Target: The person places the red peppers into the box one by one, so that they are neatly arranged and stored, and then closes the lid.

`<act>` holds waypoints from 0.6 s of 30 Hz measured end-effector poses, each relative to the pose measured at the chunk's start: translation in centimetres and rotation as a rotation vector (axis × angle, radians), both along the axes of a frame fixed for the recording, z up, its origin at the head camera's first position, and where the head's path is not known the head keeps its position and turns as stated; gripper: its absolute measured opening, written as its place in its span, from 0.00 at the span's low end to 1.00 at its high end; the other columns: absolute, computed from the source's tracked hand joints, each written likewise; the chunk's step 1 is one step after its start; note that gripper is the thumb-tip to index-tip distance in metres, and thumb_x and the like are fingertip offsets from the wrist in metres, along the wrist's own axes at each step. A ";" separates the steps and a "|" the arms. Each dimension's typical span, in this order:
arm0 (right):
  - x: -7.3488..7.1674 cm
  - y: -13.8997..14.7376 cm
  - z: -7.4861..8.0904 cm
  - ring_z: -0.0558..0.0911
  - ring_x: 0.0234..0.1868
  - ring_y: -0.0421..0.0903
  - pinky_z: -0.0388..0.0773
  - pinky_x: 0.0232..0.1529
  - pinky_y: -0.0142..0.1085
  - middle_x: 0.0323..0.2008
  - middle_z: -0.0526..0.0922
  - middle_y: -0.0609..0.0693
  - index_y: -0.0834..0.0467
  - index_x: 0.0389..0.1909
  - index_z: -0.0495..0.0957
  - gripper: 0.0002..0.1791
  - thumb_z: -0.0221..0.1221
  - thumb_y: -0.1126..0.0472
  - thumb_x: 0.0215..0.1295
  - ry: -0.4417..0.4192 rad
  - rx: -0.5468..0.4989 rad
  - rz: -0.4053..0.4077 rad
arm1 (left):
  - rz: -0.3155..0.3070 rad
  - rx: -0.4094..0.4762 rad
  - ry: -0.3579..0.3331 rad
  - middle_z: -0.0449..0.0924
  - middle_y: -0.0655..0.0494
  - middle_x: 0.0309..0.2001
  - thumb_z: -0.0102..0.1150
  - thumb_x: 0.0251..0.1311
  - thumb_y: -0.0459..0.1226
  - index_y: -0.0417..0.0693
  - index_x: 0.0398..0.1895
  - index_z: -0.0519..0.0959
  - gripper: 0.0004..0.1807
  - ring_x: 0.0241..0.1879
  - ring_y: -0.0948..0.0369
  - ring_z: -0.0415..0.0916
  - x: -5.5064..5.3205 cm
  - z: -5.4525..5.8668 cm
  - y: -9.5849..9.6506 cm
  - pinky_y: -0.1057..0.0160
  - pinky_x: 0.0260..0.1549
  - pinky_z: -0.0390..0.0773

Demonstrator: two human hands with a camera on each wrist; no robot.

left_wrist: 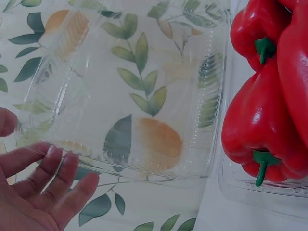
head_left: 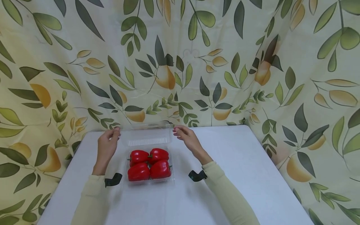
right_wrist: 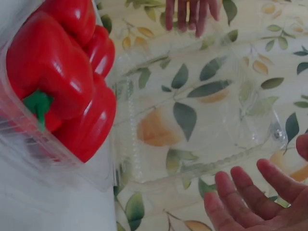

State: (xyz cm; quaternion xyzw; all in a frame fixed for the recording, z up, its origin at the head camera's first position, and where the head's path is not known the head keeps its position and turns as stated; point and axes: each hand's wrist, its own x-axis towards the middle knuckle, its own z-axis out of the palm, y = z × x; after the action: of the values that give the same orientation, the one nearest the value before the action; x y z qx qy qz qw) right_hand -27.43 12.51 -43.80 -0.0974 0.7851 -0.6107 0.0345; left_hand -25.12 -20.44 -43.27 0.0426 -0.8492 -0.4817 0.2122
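Observation:
A clear plastic clamshell box (head_left: 172,180) lies on the table with its lid (head_left: 149,135) raised at the back. Several red bell peppers (head_left: 160,169) with green stems fill its base, also large in the left wrist view. My left hand (head_left: 108,144) is at the lid's left corner; in the left wrist view its fingers (left_wrist: 67,166) are spread along the lid's edge, thumb apart. At the lid's right corner is my right hand (head_left: 189,140). In the right wrist view its fingers (right_wrist: 245,192) are extended beside the lid edge; contact is hard to tell.
The white table (head_left: 230,175) extends to both sides of the box. Behind it hangs a leaf-and-fruit patterned cloth (head_left: 180,103), which shows through the clear lid. A dark wrist camera (head_left: 197,176) sits at the right wrist, another (head_left: 113,179) at the left.

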 end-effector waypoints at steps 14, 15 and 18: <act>1.7 -0.3 0.9 0.76 0.65 0.53 0.72 0.67 0.54 0.62 0.78 0.53 0.55 0.63 0.75 0.29 0.56 0.43 0.68 -0.006 0.068 -0.022 | -0.065 0.061 -0.114 0.81 0.41 0.55 0.42 0.72 0.53 0.40 0.61 0.77 0.30 0.51 0.48 0.82 0.5 -0.4 -0.4 0.65 0.46 0.84; 1.8 -0.4 0.9 0.76 0.65 0.53 0.72 0.67 0.54 0.62 0.79 0.53 0.54 0.63 0.75 0.29 0.56 0.42 0.68 -0.010 0.068 -0.026 | -0.074 0.065 -0.127 0.80 0.41 0.57 0.41 0.72 0.54 0.40 0.62 0.76 0.31 0.52 0.47 0.82 0.6 -0.4 -0.5 0.61 0.48 0.83; 2.1 -0.7 0.9 0.77 0.64 0.54 0.72 0.67 0.55 0.60 0.81 0.54 0.55 0.63 0.75 0.29 0.55 0.41 0.69 -0.019 0.078 -0.033 | -0.093 0.054 -0.168 0.78 0.39 0.60 0.38 0.72 0.56 0.39 0.64 0.74 0.34 0.55 0.46 0.81 0.9 -0.3 -0.6 0.53 0.50 0.82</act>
State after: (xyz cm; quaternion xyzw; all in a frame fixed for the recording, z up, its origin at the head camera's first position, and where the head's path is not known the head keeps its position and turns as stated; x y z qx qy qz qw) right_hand -25.37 11.82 -42.93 -0.0772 0.8096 -0.5808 0.0356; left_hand -24.24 -21.01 -43.56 0.0491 -0.8516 -0.5086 0.1165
